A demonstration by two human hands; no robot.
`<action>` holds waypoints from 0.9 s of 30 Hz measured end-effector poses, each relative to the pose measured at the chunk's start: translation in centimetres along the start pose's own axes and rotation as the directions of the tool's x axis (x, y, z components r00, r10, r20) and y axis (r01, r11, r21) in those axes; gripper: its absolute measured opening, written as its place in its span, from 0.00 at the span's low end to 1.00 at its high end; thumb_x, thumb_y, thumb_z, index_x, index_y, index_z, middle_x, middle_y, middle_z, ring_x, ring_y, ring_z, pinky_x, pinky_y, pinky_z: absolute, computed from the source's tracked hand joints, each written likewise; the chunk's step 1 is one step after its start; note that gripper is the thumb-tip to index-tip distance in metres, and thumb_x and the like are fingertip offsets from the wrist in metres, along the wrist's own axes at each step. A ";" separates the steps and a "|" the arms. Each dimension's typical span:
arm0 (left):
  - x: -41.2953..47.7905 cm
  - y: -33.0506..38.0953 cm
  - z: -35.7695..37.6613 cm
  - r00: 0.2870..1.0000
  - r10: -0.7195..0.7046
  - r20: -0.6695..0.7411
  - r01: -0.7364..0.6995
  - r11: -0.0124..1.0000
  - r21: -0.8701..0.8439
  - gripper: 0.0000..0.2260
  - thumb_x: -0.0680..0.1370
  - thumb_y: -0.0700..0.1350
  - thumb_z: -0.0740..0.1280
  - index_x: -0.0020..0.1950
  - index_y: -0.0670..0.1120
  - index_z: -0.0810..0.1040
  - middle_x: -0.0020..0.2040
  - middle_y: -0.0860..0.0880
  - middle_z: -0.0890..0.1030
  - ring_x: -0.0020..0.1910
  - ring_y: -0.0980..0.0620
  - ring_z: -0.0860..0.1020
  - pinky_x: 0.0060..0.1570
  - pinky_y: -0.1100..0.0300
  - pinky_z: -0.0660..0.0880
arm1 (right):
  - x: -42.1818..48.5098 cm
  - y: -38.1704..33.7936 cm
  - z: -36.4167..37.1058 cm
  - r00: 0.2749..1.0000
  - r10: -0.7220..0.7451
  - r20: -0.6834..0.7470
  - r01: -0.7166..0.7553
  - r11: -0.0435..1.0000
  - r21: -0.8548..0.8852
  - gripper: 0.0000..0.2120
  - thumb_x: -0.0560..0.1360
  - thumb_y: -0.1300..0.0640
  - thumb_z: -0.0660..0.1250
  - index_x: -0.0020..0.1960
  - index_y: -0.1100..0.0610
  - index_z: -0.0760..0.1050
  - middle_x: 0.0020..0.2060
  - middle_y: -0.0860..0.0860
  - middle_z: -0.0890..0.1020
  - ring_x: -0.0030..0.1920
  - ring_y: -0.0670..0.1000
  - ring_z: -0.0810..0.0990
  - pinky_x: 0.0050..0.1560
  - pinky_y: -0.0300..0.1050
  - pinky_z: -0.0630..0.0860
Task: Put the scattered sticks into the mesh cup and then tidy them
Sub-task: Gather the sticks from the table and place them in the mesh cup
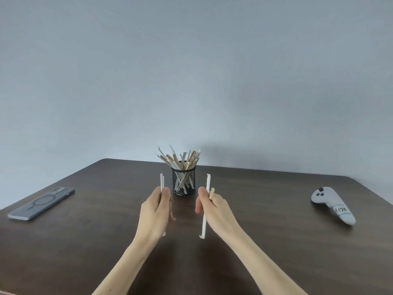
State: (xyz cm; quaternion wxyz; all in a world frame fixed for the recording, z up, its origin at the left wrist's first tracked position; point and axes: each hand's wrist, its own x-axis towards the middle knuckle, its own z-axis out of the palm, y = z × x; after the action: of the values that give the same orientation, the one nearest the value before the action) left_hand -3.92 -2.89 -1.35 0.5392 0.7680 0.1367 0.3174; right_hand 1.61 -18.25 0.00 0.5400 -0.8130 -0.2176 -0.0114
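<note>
A pale grey wall (pixel 191 71) fills the upper view, and below it a dark brown table (pixel 85 241) spreads out, its near edge cut off by the frame. Both forearms enter from below, elbows out of sight. The left hand (pixel 156 209) has its fingers clenched around a white stick (pixel 162 182) held upright, the lower part mostly hidden behind the palm. The right hand (pixel 212 204) grasps a long white stick (pixel 206 201), near vertical, plus a shorter tan one (pixel 211 192). Between and beyond them stands the mesh cup (pixel 184 182), its sticks (pixel 180 158) fanning upward. A phone (pixel 41 203) lies far left, a controller (pixel 331 204) far right, its handwritten label hard to read.
</note>
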 end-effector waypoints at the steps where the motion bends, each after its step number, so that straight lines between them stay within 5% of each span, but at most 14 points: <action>1: -0.1 0.1 -0.1 0.999 0.034 -0.018 -0.033 0.997 0.066 0.17 0.86 0.49 0.58 0.40 0.43 0.73 0.31 0.50 0.77 0.31 0.45 0.78 0.42 0.45 0.79 | 0.0 -0.1 0.2 1.000 -0.013 -0.001 0.013 1.000 -0.014 0.25 0.86 0.47 0.52 0.37 0.56 0.75 0.35 0.47 0.77 0.37 0.44 0.76 0.40 0.28 0.70; 4: -0.6 -0.3 -0.3 0.994 0.108 -0.011 -0.095 0.912 0.399 0.17 0.86 0.53 0.54 0.43 0.51 0.77 0.42 0.52 0.77 0.41 0.52 0.79 0.43 0.53 0.71 | 0.1 0.6 1.2 0.997 -0.078 -0.025 0.068 0.962 -0.266 0.23 0.85 0.44 0.50 0.38 0.50 0.74 0.41 0.49 0.78 0.42 0.46 0.79 0.46 0.41 0.73; 7: -0.5 -0.7 -0.8 0.997 0.068 0.027 -0.072 0.863 0.501 0.20 0.86 0.56 0.52 0.43 0.51 0.76 0.34 0.52 0.76 0.35 0.53 0.76 0.40 0.54 0.70 | 0.1 1.2 1.6 0.991 -0.107 -0.075 0.060 0.883 -0.466 0.25 0.84 0.41 0.47 0.42 0.53 0.75 0.40 0.50 0.80 0.41 0.50 0.81 0.46 0.48 0.75; 10: 1.4 -0.6 -1.5 0.997 0.051 0.065 -0.073 0.910 0.408 0.17 0.86 0.55 0.57 0.42 0.51 0.78 0.25 0.52 0.73 0.28 0.52 0.72 0.35 0.54 0.69 | 1.6 0.4 0.9 0.997 -0.067 -0.040 0.044 0.908 -0.416 0.23 0.85 0.41 0.46 0.42 0.51 0.72 0.33 0.46 0.78 0.39 0.52 0.80 0.46 0.48 0.74; 13: 4.3 1.1 -2.6 0.988 0.150 0.045 -0.156 0.938 0.310 0.15 0.85 0.51 0.63 0.42 0.50 0.81 0.27 0.49 0.79 0.28 0.48 0.78 0.34 0.53 0.73 | 4.5 -1.2 0.0 0.993 -0.110 -0.038 0.092 0.941 -0.324 0.22 0.84 0.41 0.52 0.42 0.53 0.74 0.30 0.46 0.77 0.38 0.54 0.79 0.44 0.47 0.72; 17: 8.5 5.4 -3.1 0.955 0.294 0.048 -0.294 0.901 0.320 0.14 0.84 0.48 0.65 0.44 0.44 0.84 0.33 0.50 0.85 0.28 0.63 0.78 0.28 0.71 0.68 | 9.5 -4.0 -1.1 0.951 -0.273 -0.143 0.237 0.944 -0.231 0.25 0.82 0.42 0.59 0.35 0.59 0.76 0.27 0.51 0.79 0.35 0.55 0.80 0.41 0.49 0.74; 21: 13.2 8.2 -2.5 0.941 0.325 0.093 -0.336 0.870 0.361 0.13 0.82 0.51 0.66 0.43 0.46 0.84 0.35 0.52 0.87 0.34 0.53 0.81 0.34 0.63 0.72 | 14.3 -6.9 -2.0 0.907 -0.331 -0.260 0.267 0.931 -0.250 0.27 0.81 0.42 0.60 0.39 0.63 0.79 0.35 0.57 0.85 0.38 0.58 0.82 0.41 0.48 0.76; 27: 19.0 7.4 -0.2 0.955 0.189 0.229 -0.284 0.807 0.517 0.12 0.79 0.52 0.69 0.40 0.47 0.85 0.32 0.55 0.86 0.33 0.55 0.81 0.44 0.52 0.83 | 19.5 -6.9 -0.3 0.958 -0.244 -0.149 0.140 0.856 -0.498 0.28 0.79 0.35 0.57 0.41 0.58 0.80 0.37 0.51 0.86 0.40 0.56 0.84 0.40 0.46 0.73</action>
State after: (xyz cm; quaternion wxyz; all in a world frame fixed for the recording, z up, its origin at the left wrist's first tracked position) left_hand 9.46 4.94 11.93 0.2640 0.9241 0.0786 0.2649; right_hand 16.79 -9.65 11.05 0.3361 -0.8901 -0.2311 -0.2035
